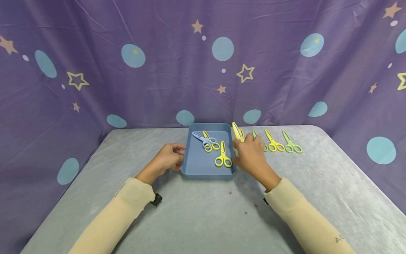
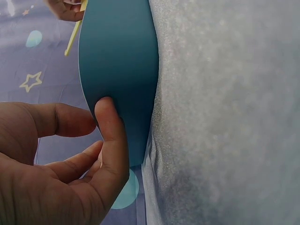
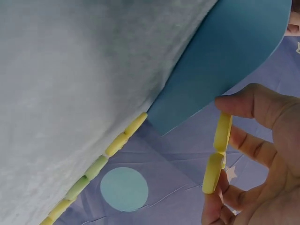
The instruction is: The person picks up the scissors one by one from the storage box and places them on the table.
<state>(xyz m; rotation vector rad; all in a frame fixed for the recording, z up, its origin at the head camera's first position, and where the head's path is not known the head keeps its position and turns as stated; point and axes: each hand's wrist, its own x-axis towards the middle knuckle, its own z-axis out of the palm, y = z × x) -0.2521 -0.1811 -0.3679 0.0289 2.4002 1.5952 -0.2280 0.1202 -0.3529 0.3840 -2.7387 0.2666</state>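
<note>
Right hand [image 1: 252, 155] pinches 1 yellow pair of scissors [image 3: 222, 136] near blue tray's [image 1: 196, 166] right wall; left hand [image 1: 166, 157], fingers loosely bent, touches its left. Grey table [image 1: 196, 215], purple curtain [image 1: 177, 88]. Only head view shows tray contents: 2 yellow pairs [image 1: 223, 150], 1 blue pair [image 1: 200, 137]. Right wrist view shows table row's yellow, green, yellow; head view, 1 more green pair [image 1: 289, 141].

A blue tray [image 1: 201, 168] before us, touched by our left hand [image 1: 166, 157], light-blue scissors [image 1: 199, 137] overlapping yellow ones [image 1: 205, 134] inside, another yellow pair [image 1: 223, 150] apart, yellow scissors [image 1: 236, 132] raised in our right hand [image 1: 252, 155], yellow and green scissors [image 1: 270, 137] rowed rightward.
</note>
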